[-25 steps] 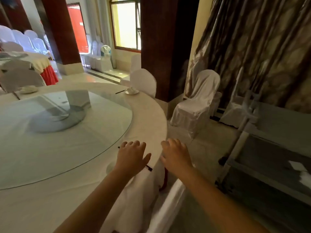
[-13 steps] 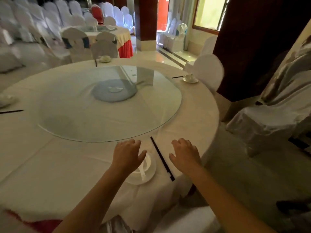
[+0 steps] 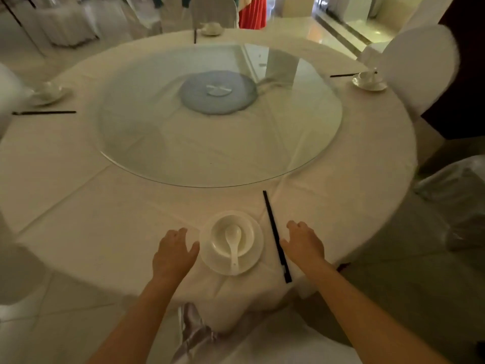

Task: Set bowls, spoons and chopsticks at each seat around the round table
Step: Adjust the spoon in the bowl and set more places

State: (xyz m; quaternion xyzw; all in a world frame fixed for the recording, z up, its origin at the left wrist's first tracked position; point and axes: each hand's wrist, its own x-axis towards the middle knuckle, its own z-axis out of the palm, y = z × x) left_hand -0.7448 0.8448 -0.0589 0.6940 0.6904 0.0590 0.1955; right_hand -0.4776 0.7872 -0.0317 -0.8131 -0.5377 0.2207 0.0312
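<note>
At the near edge of the round table (image 3: 78, 206), a white bowl (image 3: 232, 236) sits on a plate (image 3: 252, 261), with a white spoon (image 3: 233, 243) resting inside the bowl. A pair of black chopsticks (image 3: 275, 235) lies just right of the plate. The left hand (image 3: 173, 253) is beside the plate, fingers loosely spread, holding nothing; the right hand (image 3: 304, 243) is beside the chopsticks, likewise spread and empty. Three further settings lie around the glass turntable (image 3: 183, 148).
</note>
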